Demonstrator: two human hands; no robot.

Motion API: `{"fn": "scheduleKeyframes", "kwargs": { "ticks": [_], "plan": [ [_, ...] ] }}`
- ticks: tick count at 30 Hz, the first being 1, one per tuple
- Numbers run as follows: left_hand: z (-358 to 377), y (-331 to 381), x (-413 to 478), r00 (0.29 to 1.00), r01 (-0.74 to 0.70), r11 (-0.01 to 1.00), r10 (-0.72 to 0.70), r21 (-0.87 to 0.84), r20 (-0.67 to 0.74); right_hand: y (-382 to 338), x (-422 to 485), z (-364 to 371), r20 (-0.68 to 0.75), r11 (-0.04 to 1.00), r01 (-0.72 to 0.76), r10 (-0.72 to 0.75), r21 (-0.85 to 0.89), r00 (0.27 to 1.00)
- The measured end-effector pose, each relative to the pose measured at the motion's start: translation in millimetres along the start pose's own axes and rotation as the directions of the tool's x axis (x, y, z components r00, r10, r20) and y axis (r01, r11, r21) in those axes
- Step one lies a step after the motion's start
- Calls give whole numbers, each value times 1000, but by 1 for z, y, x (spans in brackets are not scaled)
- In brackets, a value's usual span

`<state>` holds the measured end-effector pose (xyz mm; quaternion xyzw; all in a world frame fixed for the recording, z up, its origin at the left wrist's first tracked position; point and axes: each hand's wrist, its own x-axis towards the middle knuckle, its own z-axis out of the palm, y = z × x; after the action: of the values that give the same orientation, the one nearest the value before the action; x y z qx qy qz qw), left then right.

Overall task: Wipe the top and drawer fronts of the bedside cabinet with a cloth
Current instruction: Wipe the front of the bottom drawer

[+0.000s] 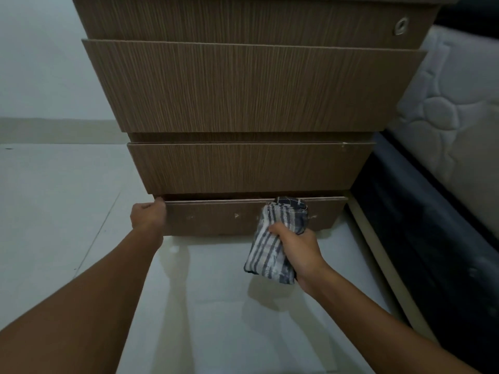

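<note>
The wood-grain bedside cabinet fills the upper middle of the head view, its drawer fronts stacked one above another. The lowest drawer front stands slightly out from the cabinet body and shows small pale marks. My left hand grips the left end of that lowest front, fingers curled round its edge. My right hand holds a folded blue-and-white striped cloth, whose upper end lies against the right part of the lowest front. The cabinet's top is out of view.
A white tiled floor spreads to the left and below. A quilted white mattress on a dark bed base stands close on the right. A round metal lock sits on the uppermost drawer front.
</note>
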<state>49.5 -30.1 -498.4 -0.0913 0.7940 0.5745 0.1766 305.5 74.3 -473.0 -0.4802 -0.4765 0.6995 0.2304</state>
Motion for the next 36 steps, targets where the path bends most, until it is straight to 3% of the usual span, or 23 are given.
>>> {"fn": "scheduleKeyframes", "kwargs": {
  "ticks": [4,7,9,11,13,16,18,21,23,31,36],
  "plan": [
    [-6,-4,-6,999,30,1000,-30,0,15,-9,-2,-35,-212,990,142,-142,-16,967],
    [-10,-7,-11,999,42,999,-42,7,10,-19,-5,-64,-376,922,363,-386,-134,843],
    [-12,-8,-15,999,54,998,-54,11,10,-26,-3,-83,-395,835,461,-550,-301,736],
    [-15,-8,-18,997,71,997,-71,8,23,-29,6,-102,-331,703,478,-688,-527,646],
    [-17,-8,-18,995,90,996,-91,5,39,-30,22,-117,-201,518,412,-771,-749,604],
    [-20,-8,-16,990,121,993,-121,6,75,-28,44,-122,74,151,281,-753,-948,654],
    [-21,-8,-14,986,133,991,-132,5,98,-22,58,-118,222,11,308,-667,-951,711],
    [-20,-9,-11,984,133,991,-132,-5,118,-21,65,-108,279,33,358,-560,-933,780],
    [-19,-9,-8,984,130,992,-128,-3,125,-26,64,-104,268,82,383,-581,-920,769],
    [-18,-8,-6,982,123,992,-122,-4,142,-21,67,-98,287,83,427,-624,-901,727],
    [-19,-10,-6,983,112,994,-110,0,148,-36,66,-95,227,120,360,-586,-925,778]
  ]
}}
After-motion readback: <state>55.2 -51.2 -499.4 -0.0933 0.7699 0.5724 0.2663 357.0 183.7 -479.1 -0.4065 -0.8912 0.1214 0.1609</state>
